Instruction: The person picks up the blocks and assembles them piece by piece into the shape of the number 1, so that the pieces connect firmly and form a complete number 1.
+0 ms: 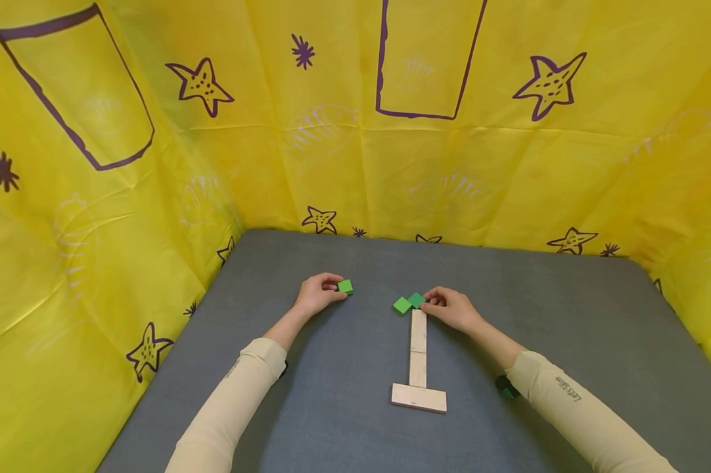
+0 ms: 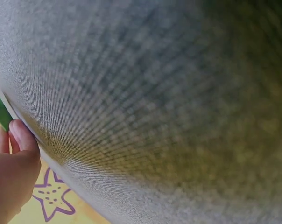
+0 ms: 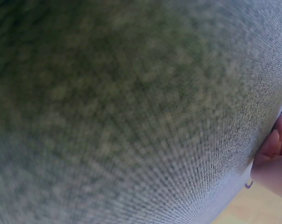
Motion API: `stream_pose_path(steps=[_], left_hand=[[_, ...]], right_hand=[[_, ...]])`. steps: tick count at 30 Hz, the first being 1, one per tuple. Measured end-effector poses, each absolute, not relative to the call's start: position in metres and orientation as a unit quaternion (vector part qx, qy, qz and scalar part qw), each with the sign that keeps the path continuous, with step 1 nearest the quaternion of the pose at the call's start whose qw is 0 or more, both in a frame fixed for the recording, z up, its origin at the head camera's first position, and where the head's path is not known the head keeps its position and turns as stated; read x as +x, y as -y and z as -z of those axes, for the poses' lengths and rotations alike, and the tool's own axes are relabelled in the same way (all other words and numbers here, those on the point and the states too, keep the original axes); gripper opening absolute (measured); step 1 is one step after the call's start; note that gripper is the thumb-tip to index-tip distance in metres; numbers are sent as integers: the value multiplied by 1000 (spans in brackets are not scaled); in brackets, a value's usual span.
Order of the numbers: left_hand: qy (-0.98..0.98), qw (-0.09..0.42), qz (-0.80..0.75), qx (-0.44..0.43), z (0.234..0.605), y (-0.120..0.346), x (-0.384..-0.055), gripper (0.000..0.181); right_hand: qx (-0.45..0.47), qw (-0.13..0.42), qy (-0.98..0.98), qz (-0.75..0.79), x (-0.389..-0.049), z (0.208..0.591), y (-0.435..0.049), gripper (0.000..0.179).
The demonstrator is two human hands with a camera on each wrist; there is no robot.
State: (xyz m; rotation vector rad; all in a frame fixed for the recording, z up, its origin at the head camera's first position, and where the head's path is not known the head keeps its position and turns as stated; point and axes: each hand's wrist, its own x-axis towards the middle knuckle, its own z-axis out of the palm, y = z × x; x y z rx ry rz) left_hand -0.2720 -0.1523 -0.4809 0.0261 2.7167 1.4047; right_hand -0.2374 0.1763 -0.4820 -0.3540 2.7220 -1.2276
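My left hand (image 1: 317, 294) pinches a light green square block (image 1: 345, 286) between thumb and fingers, close over the table. The same block also shows at the left edge of the left wrist view. My right hand (image 1: 455, 310) pinches a darker green square block (image 1: 416, 300) by its right side, at the far end of a line of pale wooden planks. Another light green block (image 1: 401, 305) lies against its left side, corner to edge. Two narrow planks (image 1: 418, 341) run end to end toward me, meeting a wider plank (image 1: 418, 397) laid crosswise.
The grey table (image 1: 332, 420) extends around the blocks on all sides. A yellow curtain (image 1: 355, 164) with purple starfish drawings stands along the table's back and sides. Dark bands sit at both wrists, and cloth fills most of each wrist view.
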Motion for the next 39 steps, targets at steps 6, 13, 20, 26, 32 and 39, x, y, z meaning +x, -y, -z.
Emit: stream_pose_path(steps=[6,13,20,26,32,39], left_hand=[[-885,38,-464,5,480,151,-269,37],[-870,32,-491,-6,477,147,-265,39],[-852,33,-521,-20,476,142,-261,41],[-845,23,-534,-18,473,134,-255,40],[-841,17,-541,-11,472,124,-249,38],[-833,5,-553,-15,471,113,-241,38]], right_hand=[[-120,69,-902,409,-237,483,-177,26],[-121,67,-904,405,-238,483,-177,26],[-121,64,-904,405,-237,483,-177,27],[-121,64,-904,404,-238,484,-177,27],[-119,66,-905,402,-238,484,-177,27],[-122,66,-904,403,-238,484,-177,26]])
